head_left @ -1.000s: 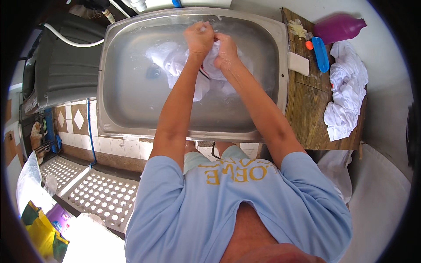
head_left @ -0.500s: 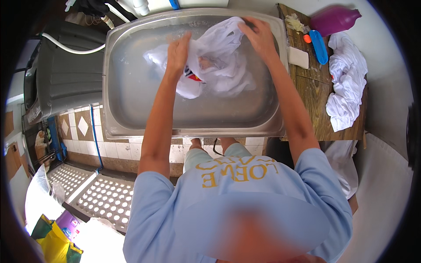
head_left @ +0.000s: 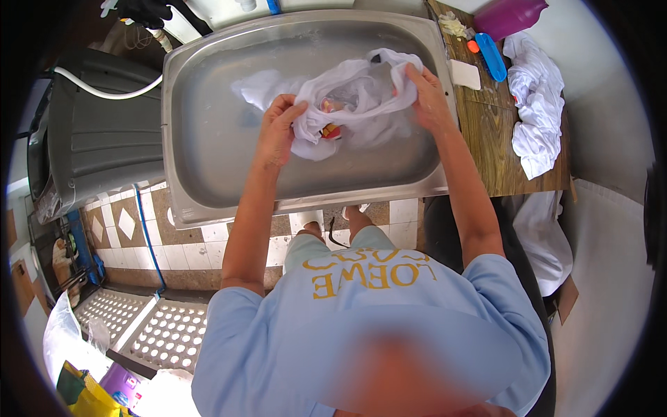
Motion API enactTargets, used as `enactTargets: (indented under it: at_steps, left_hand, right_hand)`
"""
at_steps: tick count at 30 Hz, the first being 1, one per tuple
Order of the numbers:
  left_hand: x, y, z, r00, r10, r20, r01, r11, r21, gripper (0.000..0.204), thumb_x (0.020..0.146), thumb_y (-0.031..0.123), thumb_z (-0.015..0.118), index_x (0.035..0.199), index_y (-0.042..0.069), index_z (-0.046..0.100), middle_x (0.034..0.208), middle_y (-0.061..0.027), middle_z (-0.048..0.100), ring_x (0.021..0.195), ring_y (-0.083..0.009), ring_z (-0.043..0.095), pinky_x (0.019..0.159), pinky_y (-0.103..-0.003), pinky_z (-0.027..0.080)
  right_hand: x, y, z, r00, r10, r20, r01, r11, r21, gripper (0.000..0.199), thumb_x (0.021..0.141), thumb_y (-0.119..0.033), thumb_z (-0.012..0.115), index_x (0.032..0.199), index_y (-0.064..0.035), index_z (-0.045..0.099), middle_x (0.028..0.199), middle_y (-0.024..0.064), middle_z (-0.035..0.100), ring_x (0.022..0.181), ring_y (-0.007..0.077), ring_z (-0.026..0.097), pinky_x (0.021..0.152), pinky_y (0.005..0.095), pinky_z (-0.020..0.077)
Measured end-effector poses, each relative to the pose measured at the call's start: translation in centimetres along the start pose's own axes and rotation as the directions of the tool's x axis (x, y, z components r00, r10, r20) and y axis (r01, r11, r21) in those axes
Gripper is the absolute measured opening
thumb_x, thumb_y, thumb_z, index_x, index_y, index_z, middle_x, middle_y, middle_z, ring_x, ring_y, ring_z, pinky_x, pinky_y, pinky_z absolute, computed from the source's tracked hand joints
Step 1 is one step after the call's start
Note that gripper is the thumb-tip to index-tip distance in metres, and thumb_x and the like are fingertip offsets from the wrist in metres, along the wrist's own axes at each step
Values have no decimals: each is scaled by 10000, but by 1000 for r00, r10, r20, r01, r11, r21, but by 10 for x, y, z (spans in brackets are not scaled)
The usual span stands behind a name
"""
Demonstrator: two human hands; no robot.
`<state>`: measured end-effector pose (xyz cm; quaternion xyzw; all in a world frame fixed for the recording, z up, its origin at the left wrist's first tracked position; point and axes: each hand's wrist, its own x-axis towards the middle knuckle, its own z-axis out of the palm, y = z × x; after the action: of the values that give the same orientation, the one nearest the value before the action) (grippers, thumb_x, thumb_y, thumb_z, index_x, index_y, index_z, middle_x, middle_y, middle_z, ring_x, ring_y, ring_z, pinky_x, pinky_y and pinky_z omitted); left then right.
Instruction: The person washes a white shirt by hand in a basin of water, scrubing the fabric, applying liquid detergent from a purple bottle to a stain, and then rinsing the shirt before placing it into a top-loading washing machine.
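A wet white garment [head_left: 361,109] with a small red and yellow print hangs between my hands, partly under the cloudy water of a metal sink [head_left: 313,208]. My left hand [head_left: 279,125] pinches one side of its opening, fingers closed on the cloth. On the other side, near the sink's right wall, my right hand [head_left: 429,99] grips the edge. The opening is stretched wide, with a dark tag at its far rim. Part of the cloth spreads out in the water to the left.
On the wooden counter [head_left: 486,160] at the right lie a crumpled white cloth [head_left: 536,104], a blue brush [head_left: 491,57], a pale soap bar [head_left: 464,74] and a purple bottle [head_left: 511,17]. A dark grey bin [head_left: 111,118] stands left of the sink, with a white hose [head_left: 104,83] across it.
My left hand has taken hold of the garment's edge, and my right hand has moved down. The bunched cloth is now spread into an open ring between them.
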<state>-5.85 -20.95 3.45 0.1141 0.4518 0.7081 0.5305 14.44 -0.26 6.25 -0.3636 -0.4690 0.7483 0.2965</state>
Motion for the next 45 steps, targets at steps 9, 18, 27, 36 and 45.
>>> enactTargets:
  at_steps: [9, 18, 27, 36, 45]
  left_hand:
    - [-18, 30, -16, 988, 149, 45, -149, 989, -6, 169, 904, 145, 624, 1018, 97, 509, 896, -14, 621, 834, -97, 590, 778, -265, 483]
    - [4, 21, -33, 990, 122, -69, -121, 992, 19, 139, 934, 152, 578, 1029, 76, 510, 921, -32, 614, 807, -110, 599, 718, -271, 533]
    - [-6, 22, -40, 997, 17, -80, 9, 950, 312, 233, 898, 209, 655, 987, -6, 636, 860, -37, 650, 763, -69, 581, 668, -213, 468]
    - [-6, 12, 30, 884, 432, 181, -466, 781, 416, 270, 867, 167, 676, 1077, 3, 634, 947, -59, 660, 743, -119, 608, 652, -254, 494]
    - [-11, -15, 75, 638, 624, 451, -673, 166, 721, 379, 758, 37, 659, 1123, 59, 560, 1119, -109, 604, 1040, -297, 573, 892, -358, 454]
  right_hand:
    - [-42, -57, -5, 995, -72, 70, 67, 995, 71, 393, 961, -335, 503, 1157, 3, 547, 1082, 161, 642, 909, 192, 636, 784, 316, 516]
    - [-42, -44, -6, 992, 21, 126, -17, 999, -31, 484, 969, -381, 419, 1267, -6, 482, 1252, 175, 576, 1082, 232, 600, 927, 364, 477]
    - [-31, -53, -27, 987, -117, 110, 129, 986, -110, 371, 919, -226, 526, 1214, -1, 525, 1156, 126, 618, 1057, 203, 602, 943, 333, 453]
    - [-38, -49, 11, 883, -211, 419, 458, 194, -868, 484, 744, -294, 735, 1141, -66, 579, 993, 84, 658, 896, 259, 627, 824, 318, 472]
    - [-30, -90, -15, 859, 167, 484, 333, 536, -776, 265, 826, -178, 700, 1033, -31, 624, 918, 46, 669, 843, 157, 626, 787, 294, 470]
